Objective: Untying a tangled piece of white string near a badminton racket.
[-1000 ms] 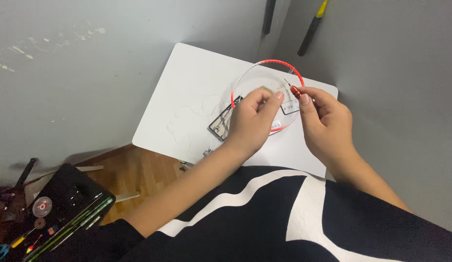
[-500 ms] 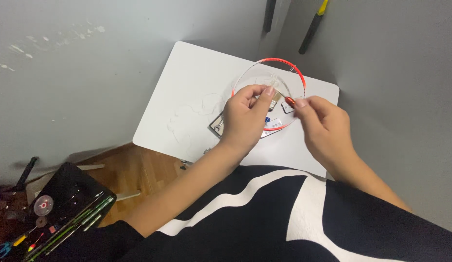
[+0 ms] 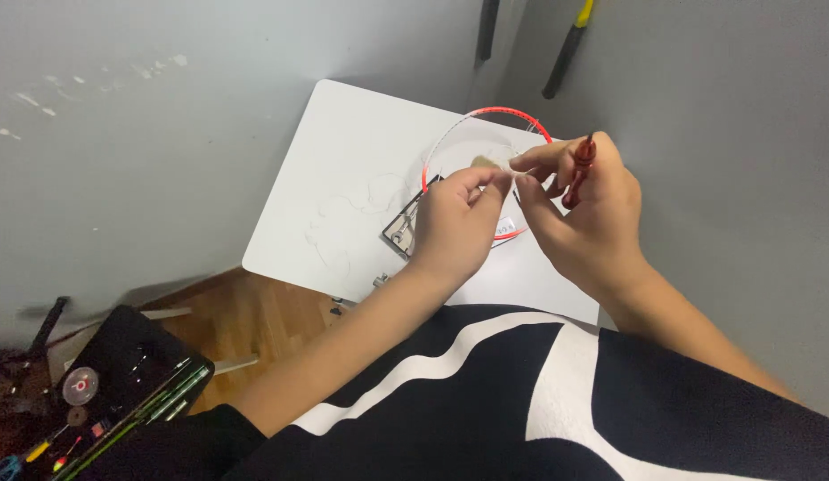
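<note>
A small pale piece is pinched between left hand and right hand, whose grip also clasps a red-handled tool.

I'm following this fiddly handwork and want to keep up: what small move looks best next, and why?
Probably draw the small pale piece gently taut between the hands. Left hand and right hand both pinch it above the red-rimmed ring on the white board, while the right also carries a dark red tool, leaving little finger room.
</note>
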